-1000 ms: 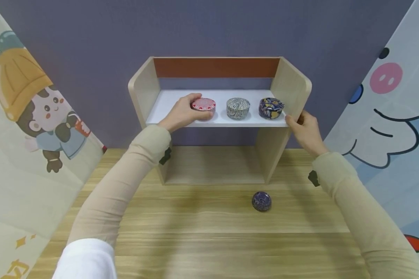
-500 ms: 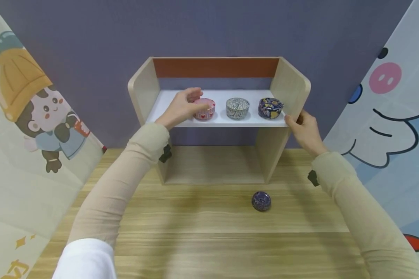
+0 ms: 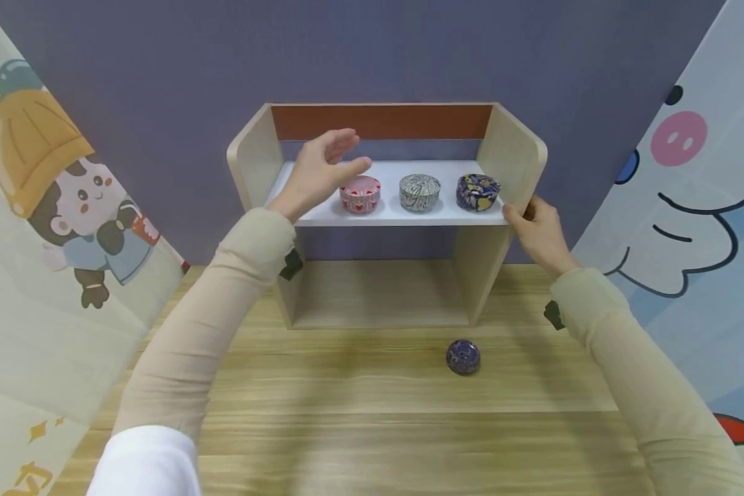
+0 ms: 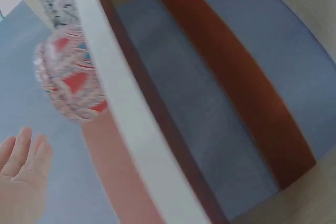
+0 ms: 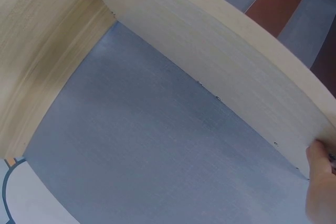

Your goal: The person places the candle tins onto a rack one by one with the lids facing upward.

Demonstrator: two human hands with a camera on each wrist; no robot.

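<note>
On the white upper board of a small wooden shelf stand three round tins in a row. The pink tin with red hearts is at the left, a grey-and-white patterned tin in the middle, a dark blue and yellow tin at the right. My left hand, holding nothing, hovers just above and left of the pink tin, fingers apart from it. With thumb and curled fingers my right hand grips the shelf's right side panel near its front edge. Its fingertips are partly hidden behind the panel.
A dark purple round tin lies on the wooden tabletop in front of the shelf's right side. Behind the shelf rises a blue-grey wall. Cartoon-printed panels flank both sides.
My left hand has let go of the pink tin and risen up and slightly left, leaving the tin standing on the board. The right hand keeps its grip on the side panel.
</note>
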